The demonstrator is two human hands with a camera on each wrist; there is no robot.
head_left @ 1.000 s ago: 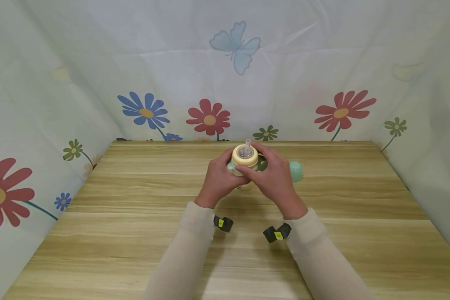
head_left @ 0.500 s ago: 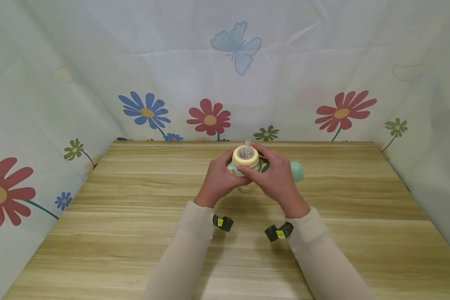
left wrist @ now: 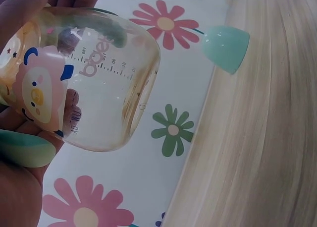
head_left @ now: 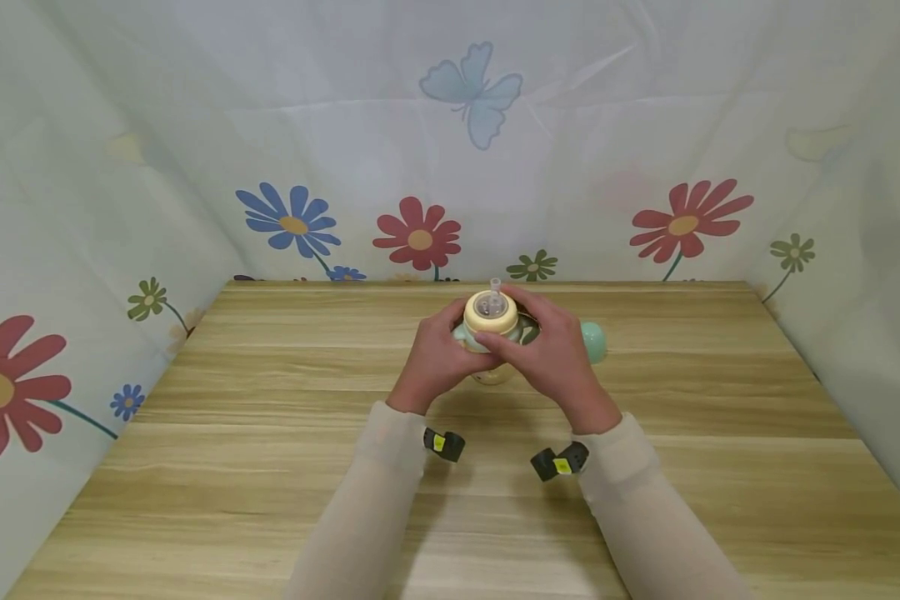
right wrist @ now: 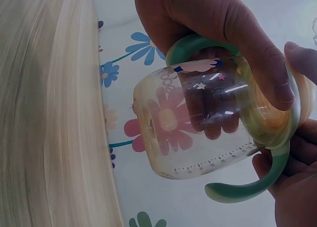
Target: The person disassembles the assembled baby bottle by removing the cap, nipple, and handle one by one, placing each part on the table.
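Both hands hold a baby bottle [head_left: 491, 312] above the table, its clear spout pointing up from a cream collar. The left hand [head_left: 438, 360] grips its left side, and the right hand [head_left: 553, 354] grips the right side with the thumb across the front below the collar. In the left wrist view the clear bottle body [left wrist: 106, 83] carries a pink animal print and a measuring scale. Its curved green handle [right wrist: 247, 190] shows in the right wrist view. Fingers cover much of the collar and handles.
A mint-green dome-shaped cap [head_left: 593, 342] rests on the wooden table [head_left: 270, 450], just right of the right hand. A flower-printed white curtain [head_left: 570, 167] stands behind the table and along both sides.
Both hands keep their hold on the bottle, almost in place. The right wrist has shifted very slightly to the right; the cap stays where it was.
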